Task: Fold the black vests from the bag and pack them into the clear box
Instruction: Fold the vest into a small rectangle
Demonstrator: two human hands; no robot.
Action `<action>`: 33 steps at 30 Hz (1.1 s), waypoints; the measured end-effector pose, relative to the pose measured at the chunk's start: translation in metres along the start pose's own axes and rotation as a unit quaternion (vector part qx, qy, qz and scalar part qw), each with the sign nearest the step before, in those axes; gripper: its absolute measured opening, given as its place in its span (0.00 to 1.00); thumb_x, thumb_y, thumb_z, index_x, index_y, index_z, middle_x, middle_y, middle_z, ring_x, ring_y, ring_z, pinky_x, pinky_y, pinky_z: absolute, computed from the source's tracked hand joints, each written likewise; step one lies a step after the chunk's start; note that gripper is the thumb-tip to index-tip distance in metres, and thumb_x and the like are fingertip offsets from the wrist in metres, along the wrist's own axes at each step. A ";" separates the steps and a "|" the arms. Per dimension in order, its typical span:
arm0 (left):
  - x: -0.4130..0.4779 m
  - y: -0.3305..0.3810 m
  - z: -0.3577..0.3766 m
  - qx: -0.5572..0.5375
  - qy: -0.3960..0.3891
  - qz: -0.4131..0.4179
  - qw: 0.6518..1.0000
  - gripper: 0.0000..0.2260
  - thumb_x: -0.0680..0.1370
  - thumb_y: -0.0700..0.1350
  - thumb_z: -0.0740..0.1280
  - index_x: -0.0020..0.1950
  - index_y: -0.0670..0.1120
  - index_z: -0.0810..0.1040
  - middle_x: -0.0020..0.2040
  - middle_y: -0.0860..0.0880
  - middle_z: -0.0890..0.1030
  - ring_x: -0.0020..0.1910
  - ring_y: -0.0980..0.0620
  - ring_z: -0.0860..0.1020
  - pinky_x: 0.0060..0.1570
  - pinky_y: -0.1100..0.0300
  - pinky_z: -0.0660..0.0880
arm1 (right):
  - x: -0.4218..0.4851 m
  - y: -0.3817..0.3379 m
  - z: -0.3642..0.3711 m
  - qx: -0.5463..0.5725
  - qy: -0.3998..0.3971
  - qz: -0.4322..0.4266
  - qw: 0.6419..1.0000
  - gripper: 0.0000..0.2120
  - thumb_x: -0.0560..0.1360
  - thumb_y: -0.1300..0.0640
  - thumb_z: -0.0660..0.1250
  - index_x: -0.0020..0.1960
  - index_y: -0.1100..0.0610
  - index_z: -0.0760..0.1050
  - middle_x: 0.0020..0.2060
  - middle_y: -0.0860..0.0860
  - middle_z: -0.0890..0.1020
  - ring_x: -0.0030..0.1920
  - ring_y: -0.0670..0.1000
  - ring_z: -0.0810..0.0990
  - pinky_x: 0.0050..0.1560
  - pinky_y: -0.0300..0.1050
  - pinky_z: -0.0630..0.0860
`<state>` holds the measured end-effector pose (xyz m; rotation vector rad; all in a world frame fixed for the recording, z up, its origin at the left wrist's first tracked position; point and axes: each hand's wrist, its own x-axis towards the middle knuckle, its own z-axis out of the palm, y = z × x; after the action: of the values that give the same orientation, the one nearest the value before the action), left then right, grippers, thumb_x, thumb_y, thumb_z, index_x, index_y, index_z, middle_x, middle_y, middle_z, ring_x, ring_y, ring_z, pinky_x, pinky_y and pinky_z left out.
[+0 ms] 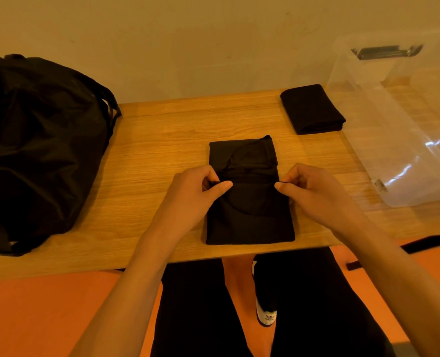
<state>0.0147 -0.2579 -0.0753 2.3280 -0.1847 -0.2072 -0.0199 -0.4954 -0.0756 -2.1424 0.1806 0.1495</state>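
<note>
A black vest, folded into a long narrow strip, lies on the wooden table near its front edge. My left hand pinches the strip's left edge at mid-length. My right hand pinches the right edge at the same height. A second black vest, folded into a compact bundle, rests at the back right. The black bag slumps on the table's left end. The clear box stands at the right, tilted open toward me; nothing black shows inside it.
A beige wall rises right behind the table. My legs in black trousers and a white and black shoe show under the front edge, above an orange floor. Bare wood lies between the bag and the vest.
</note>
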 end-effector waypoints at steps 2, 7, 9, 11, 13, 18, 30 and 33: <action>0.001 0.000 0.003 0.014 0.017 -0.019 1.000 0.10 0.78 0.55 0.72 0.42 0.51 0.77 0.35 0.52 0.77 0.32 0.57 0.73 0.31 0.66 0.66 | 0.001 -0.002 0.006 -0.040 0.016 -0.002 0.999 0.05 0.79 0.52 0.69 0.47 0.52 0.77 0.38 0.51 0.82 0.39 0.47 0.79 0.37 0.38 0.73; 0.001 -0.003 0.008 0.028 0.056 -0.013 0.998 0.10 0.77 0.54 0.73 0.43 0.52 0.75 0.33 0.53 0.75 0.31 0.57 0.72 0.33 0.61 0.68 | 0.002 -0.004 0.014 -0.107 0.045 -0.022 0.993 0.07 0.79 0.49 0.69 0.45 0.50 0.75 0.37 0.48 0.80 0.38 0.44 0.78 0.32 0.32 0.70; 0.000 -0.003 0.010 0.052 0.067 -0.008 0.996 0.10 0.77 0.54 0.73 0.47 0.52 0.75 0.34 0.54 0.75 0.33 0.57 0.74 0.35 0.56 0.73 | 0.001 -0.005 0.014 -0.111 0.061 -0.026 0.992 0.08 0.78 0.48 0.71 0.44 0.50 0.75 0.36 0.47 0.80 0.37 0.43 0.77 0.32 0.31 0.69; -0.004 -0.001 0.015 0.069 0.088 -0.005 0.994 0.11 0.77 0.55 0.72 0.50 0.52 0.74 0.35 0.55 0.75 0.35 0.57 0.75 0.38 0.54 0.76 | 0.000 -0.004 0.015 -0.107 0.075 -0.018 0.991 0.08 0.77 0.48 0.71 0.45 0.50 0.75 0.36 0.46 0.80 0.38 0.43 0.78 0.33 0.32 0.68; -0.014 0.002 0.018 0.123 0.142 0.000 0.982 0.12 0.79 0.58 0.69 0.54 0.51 0.74 0.42 0.55 0.77 0.40 0.56 0.76 0.37 0.56 0.74 | -0.005 -0.004 0.016 -0.095 0.102 -0.014 0.990 0.08 0.78 0.47 0.70 0.50 0.51 0.76 0.40 0.45 0.80 0.41 0.43 0.78 0.36 0.32 0.68; -0.051 0.012 0.031 0.200 0.169 0.178 0.949 0.17 0.85 0.54 0.59 0.67 0.44 0.75 0.65 0.46 0.73 0.62 0.49 0.72 0.58 0.54 0.73 | -0.039 0.003 0.025 -0.251 0.184 -0.252 0.916 0.13 0.83 0.54 0.59 0.62 0.58 0.77 0.57 0.53 0.80 0.58 0.53 0.77 0.58 0.49 0.74; -0.060 -0.019 0.046 0.301 -0.018 0.106 0.948 0.33 0.81 0.65 0.30 0.82 0.48 0.36 0.82 0.52 0.33 0.79 0.58 0.31 0.80 0.53 0.39 | -0.035 0.024 0.029 -0.405 -0.055 -0.155 0.900 0.42 0.74 0.31 0.20 0.81 0.52 0.33 0.80 0.48 0.35 0.77 0.43 0.28 0.80 0.50 0.38; -0.061 -0.012 0.039 0.235 -0.018 0.106 0.966 0.33 0.80 0.66 0.33 0.83 0.53 0.39 0.82 0.55 0.35 0.79 0.59 0.32 0.80 0.55 0.39 | -0.036 0.026 0.021 -0.360 -0.013 -0.152 0.920 0.40 0.78 0.31 0.26 0.82 0.53 0.39 0.82 0.50 0.44 0.81 0.45 0.37 0.81 0.51 0.44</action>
<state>-0.0522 -0.2648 -0.1049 2.7500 -0.5513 -0.1058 -0.0606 -0.4896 -0.1017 -2.8668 -0.2704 0.0650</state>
